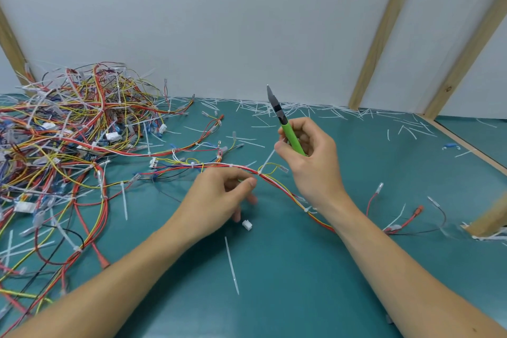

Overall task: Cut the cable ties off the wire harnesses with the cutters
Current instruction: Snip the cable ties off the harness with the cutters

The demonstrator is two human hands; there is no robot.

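— Your right hand (310, 156) is wrapped round the green handles of the cutters (285, 121), blades pointing up and away, clear of the wires. Your left hand (219, 197) pinches the wire harness (277, 186) between thumb and forefinger, just left of a white cable tie (259, 172).

— Where does the harness lie?

— Across the green mat (301, 269) in front of you, from the tangled pile of harnesses (68, 132) on your left, under your right wrist and off to the right. A second tie (306, 210) sits beside that wrist.

— How will it handle?

— Light and limp, I'd judge; the thin wires will sag and slide unless you pin them close to the tie. The tie itself looks stiff and springy. Nip only its band, since the wire insulation would nick easily. Cut tie ends (301, 110) litter the mat by the back wall.
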